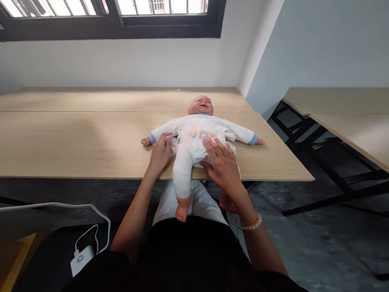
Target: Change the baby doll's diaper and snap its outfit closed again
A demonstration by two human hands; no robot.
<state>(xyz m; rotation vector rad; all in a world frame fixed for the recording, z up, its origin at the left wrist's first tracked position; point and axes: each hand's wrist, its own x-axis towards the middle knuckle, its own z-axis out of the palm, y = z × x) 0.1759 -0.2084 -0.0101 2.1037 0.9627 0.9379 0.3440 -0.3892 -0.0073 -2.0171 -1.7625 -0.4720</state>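
"Dark clothing (pixel 190 256) is filling the bottom of the view. What is showing furthest left?"

"A white cable (pixel 97 228) is looping down into a white power bank (pixel 80 259) beside the person's body."

"And the left hand (pixel 160 155)?"

"It is reaching up from the lower left, wrist bent and fingers curled, with the fingertips (pixel 167 138) pressing at white fabric beside the doll's waist. Whether it is actually gripping, I cannot tell."

"Where is the baby doll (pixel 195 131) lying?"

"It is lying on its back on the desk (pixel 54 145), dressed in a white onesie (pixel 201 127) with blue cuffs. Its head is pointing away, so its long axis is running straight toward the person, and one leg (pixel 182 175) is hanging over the near edge."

"Which hand is sitting more squarely on it?"

"The right hand (pixel 224 166) is. It is lying open across the diaper (pixel 197 151), fingers spread, and it is pressing down without clasping anything. A bead bracelet (pixel 249 222) is circling that wrist."

"Anything beyond it?"

"A second desk (pixel 342 117) is standing well apart."
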